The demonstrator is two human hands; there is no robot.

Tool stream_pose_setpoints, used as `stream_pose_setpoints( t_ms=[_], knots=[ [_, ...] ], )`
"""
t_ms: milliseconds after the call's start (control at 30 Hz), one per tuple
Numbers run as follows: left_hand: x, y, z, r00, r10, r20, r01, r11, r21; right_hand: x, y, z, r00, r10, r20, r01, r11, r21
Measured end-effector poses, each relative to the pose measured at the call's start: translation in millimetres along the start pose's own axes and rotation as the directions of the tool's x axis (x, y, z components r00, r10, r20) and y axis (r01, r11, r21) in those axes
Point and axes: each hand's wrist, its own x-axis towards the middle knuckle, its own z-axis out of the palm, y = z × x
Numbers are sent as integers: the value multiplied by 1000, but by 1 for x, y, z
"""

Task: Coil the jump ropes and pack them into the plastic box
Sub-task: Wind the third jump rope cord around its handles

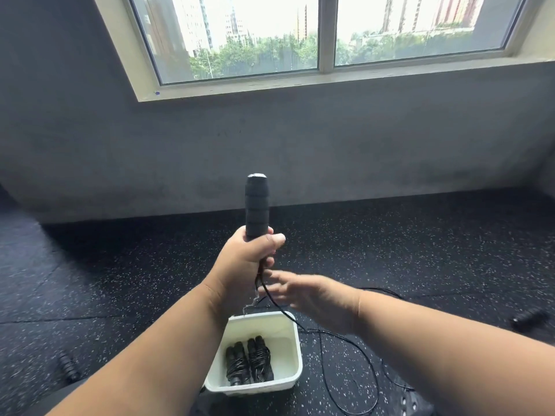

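1. Head view shows my left hand (249, 259) gripping the lower end of an upright black foam handle (257, 205), held above the floor (420, 250) and above the far rim of the white plastic box (295, 349).
2. My right hand (312, 298) is blurred, fingers spread and fairly straight, holding nothing that I can make out; it sits just beside the thin black cord (365, 360) where the cord leaves the handle.
3. That cord drops past the box's right rim and lies in loose loops on the floor to the right. A second handle (528, 319) lies well apart at the far right; I judge it the other end of this rope, though I cannot trace the cord to it.
4. Two wrapped ropes (249, 363) already lie in the box, side by side toward its left.
5. Risk: the slack loops may cross and knot if I wind fast without guiding the cord.
6. Risk: cord dragging over the box rim could tip or shift the light box.
7. Risk: the far handle may snag or whip as the slack comes in.
8. Another dark handle (68, 366) lies on the floor at lower left, near my left forearm.
9. Room: open floor stretches ahead to the wall (270, 139); the box's right half looks free for the next bundle.
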Motion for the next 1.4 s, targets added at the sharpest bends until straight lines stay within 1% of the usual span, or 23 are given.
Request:
stream_pose_setpoints(
  t_ms=[33, 67, 200, 267, 300, 333, 367, 433, 467, 533, 567, 633, 667, 733, 833, 867, 967, 1100, 1200, 1233, 1267, 1300, 1400],
  knots=[
    [0, 2, -1, 1000, -7, 20, 8, 999, -50, 2, 5, 8, 998, 0, 55, 0, 1000, 5],
    [0, 3, -4, 1000, -8, 28, 10, 998, -61, 3, 9, 15, 998, 8, 59, -8, 1000, -3],
    [2, 8, -14, 999, -2, -38, 1, 999, -39, 6, 15, 22, 998, -23, -60, 13, 987, -158],
    [4, 12, -23, 992, 31, -119, -23, 997, 70, 3, 10, 17, 992, -22, -128, 13, 997, -71],
    [5, 14, -28, 980, 82, -179, -41, 974, 223, 1, 3, 16, 985, -19, -172, 11, 999, -47],
    [6, 15, -34, 959, 155, -237, -45, 910, 412, 0, -2, 12, 977, -24, -212, 3, 995, -99],
    [7, 17, -40, 932, 231, -280, -18, 800, 599, -2, -9, 8, 967, -37, -254, -25, 971, -237],
    [8, 18, -52, 911, 293, -291, 101, 524, 845, -7, -25, -2, 945, -93, -315, -104, 825, -556],
    [9, 17, -56, 919, 280, -277, 150, 402, 903, -10, -33, -6, 937, -140, -321, -118, 737, -665],
    [9, 12, -60, 950, 211, -229, 182, 221, 958, -18, -49, -12, 930, -222, -295, -89, 641, -762],
    [9, 8, -58, 970, 169, -174, 149, 152, 977, -23, -58, -12, 929, -252, -270, -76, 585, -808],
    [4, -1, -45, 995, 103, -3, -2, 52, 999, -30, -72, -14, 921, -311, -234, -67, 465, -883],
    [0, -3, -35, 993, 78, 83, -85, 22, 996, -33, -78, -17, 913, -335, -233, -71, 433, -899],
    [-9, -5, -17, 976, 61, 208, -210, 15, 978, -38, -86, -27, 905, -348, -245, -66, 454, -889],
    [-15, -2, -8, 964, 63, 259, -262, 55, 963, -45, -89, -43, 929, -277, -246, -39, 588, -808],
    [-13, 0, -11, 968, 45, 247, -250, 89, 964, -47, -88, -47, 933, -263, -248, -39, 607, -793],
    [-3, 3, -30, 989, -6, 150, -146, 222, 964, -49, -85, -49, 937, -255, -239, -43, 596, -802],
    [4, 1, -45, 995, -29, 99, -87, 280, 956, -50, -85, -45, 956, -225, -188, -13, 609, -793],
    [4, 8, -51, 999, -27, 28, -12, 467, 884, -56, -91, -50, 949, -202, -241, -71, 608, -791],
    [4, 11, -53, 1000, -27, 11, 4, 498, 867, -57, -92, -52, 946, -199, -257, -90, 600, -795],
    [4, 13, -56, 999, -33, 2, 14, 488, 873, -58, -92, -53, 945, -199, -259, -94, 594, -799],
    [3, 14, -56, 999, -39, 1, 16, 441, 897, -57, -92, -52, 948, -199, -248, -86, 590, -803],
    [3, 2, -50, 998, -53, -15, 24, 181, 983, -51, -90, -42, 966, -190, -177, -41, 562, -826]
  ],
)
